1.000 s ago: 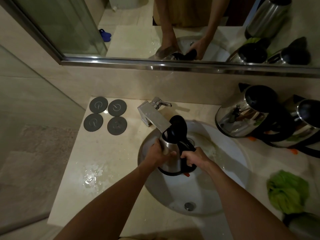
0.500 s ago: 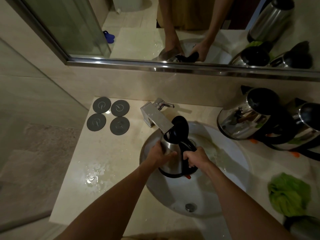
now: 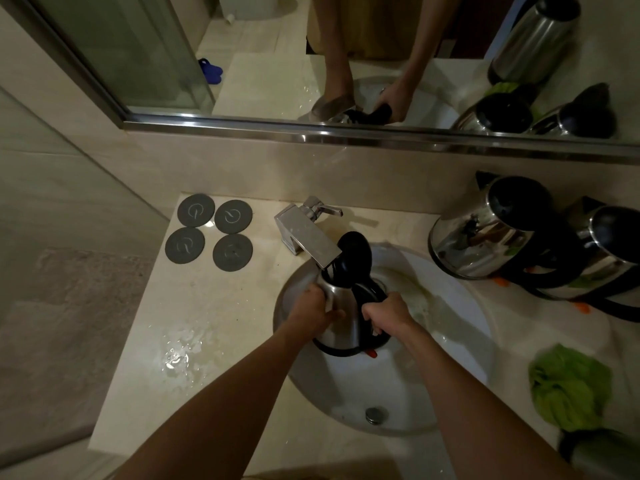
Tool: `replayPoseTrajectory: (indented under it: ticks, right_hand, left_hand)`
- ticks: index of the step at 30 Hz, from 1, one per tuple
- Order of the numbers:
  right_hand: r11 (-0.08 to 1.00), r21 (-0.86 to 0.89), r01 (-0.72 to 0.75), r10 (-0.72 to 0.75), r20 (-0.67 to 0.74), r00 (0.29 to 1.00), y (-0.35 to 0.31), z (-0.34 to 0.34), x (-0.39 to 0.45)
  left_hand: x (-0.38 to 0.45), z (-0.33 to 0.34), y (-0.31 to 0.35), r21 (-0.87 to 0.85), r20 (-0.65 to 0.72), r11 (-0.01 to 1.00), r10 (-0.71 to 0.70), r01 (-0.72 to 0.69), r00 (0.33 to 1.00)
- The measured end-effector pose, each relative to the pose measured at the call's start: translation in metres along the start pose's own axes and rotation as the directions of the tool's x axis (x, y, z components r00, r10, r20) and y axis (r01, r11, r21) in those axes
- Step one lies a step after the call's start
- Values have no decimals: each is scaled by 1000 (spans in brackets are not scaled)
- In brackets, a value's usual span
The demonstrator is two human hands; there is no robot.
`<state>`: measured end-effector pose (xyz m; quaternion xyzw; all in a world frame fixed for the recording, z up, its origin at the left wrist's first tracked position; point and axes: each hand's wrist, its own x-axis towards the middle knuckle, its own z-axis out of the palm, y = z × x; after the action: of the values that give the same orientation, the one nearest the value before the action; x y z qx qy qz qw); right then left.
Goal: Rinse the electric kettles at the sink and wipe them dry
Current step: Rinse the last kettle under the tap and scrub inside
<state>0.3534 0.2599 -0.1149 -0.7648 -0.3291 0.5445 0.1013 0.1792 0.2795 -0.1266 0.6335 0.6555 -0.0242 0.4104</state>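
Observation:
A steel electric kettle [image 3: 341, 317] with a black handle and open black lid is held over the white sink [image 3: 450, 306], its mouth right under the square chrome faucet [image 3: 306, 237]. My left hand [image 3: 315, 313] wraps around the kettle's steel body. My right hand [image 3: 388, 315] grips its black handle. Two more steel kettles, one [image 3: 485, 233] beside the other [image 3: 602, 247], stand on the counter to the right of the basin. A green cloth [image 3: 568, 389] lies crumpled at the counter's right front.
Several round grey coasters [image 3: 214, 235] lie at the counter's back left. A puddle [image 3: 180, 355] wets the counter left of the basin. The drain [image 3: 375, 414] sits at the basin's front. A mirror [image 3: 311, 57] spans the wall. Another dark kettle top [image 3: 602, 452] shows at bottom right.
The view shifted slightly; both hands keep the same hold on the kettle under the faucet, and nothing else has moved.

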Motion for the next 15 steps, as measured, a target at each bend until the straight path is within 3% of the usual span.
replayPoseTrajectory:
  ticks: [15]
  right_hand:
    - [1000, 7, -17, 17, -30, 999, -2, 4, -1]
  left_hand:
    - [-1, 1, -3, -1, 17, 1000, 22, -22, 1000]
